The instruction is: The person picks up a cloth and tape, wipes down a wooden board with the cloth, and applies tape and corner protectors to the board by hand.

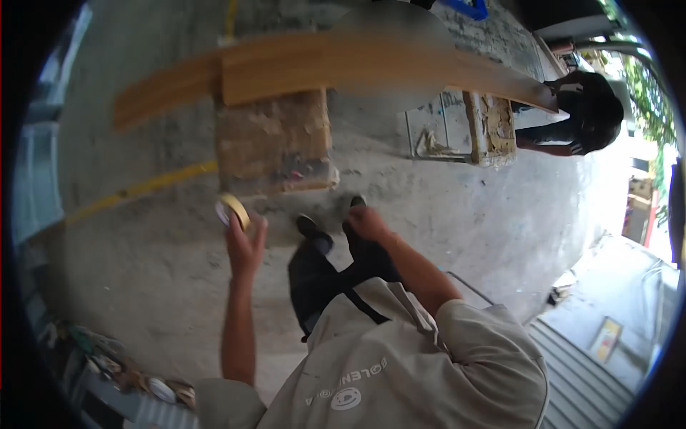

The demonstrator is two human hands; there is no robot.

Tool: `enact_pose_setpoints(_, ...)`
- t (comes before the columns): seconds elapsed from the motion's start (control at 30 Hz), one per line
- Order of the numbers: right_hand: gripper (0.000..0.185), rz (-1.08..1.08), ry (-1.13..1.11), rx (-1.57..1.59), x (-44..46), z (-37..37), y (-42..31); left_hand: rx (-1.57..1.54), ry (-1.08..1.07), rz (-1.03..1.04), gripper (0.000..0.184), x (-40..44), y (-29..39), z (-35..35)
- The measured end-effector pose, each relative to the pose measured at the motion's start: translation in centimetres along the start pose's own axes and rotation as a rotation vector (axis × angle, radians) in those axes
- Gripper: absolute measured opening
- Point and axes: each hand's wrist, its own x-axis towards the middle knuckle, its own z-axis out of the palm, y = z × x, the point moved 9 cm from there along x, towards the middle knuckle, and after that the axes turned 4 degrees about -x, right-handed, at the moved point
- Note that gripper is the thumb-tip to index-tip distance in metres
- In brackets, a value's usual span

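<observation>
Shirt (421,365) lettered perhaps "OLEN", left grip (246,248) curled round tape roll (239,208), right grip (369,224) unclear

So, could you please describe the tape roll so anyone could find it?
Find the larger brown support under the wooden boards. By its lower left corner in view, the left hand holds the roll of tape: a small yellowish ring, its round shape unlike the blocky support.
</observation>
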Motion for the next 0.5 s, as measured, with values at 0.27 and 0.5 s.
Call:
enact_pose_setpoints(0.27,0.044,0.419,0.007,-0.582,-2.3,-5.0,43.8,-0.113,0.299,-0.004,0.034,6.4,-5.9,14.7)
enact_pose_setpoints(0.5,0.027,0.188,-0.206,-0.272,-4.7,3.4,46.0,0.200,0.549,0.098,0.037,3.3,-9.1,16.7)
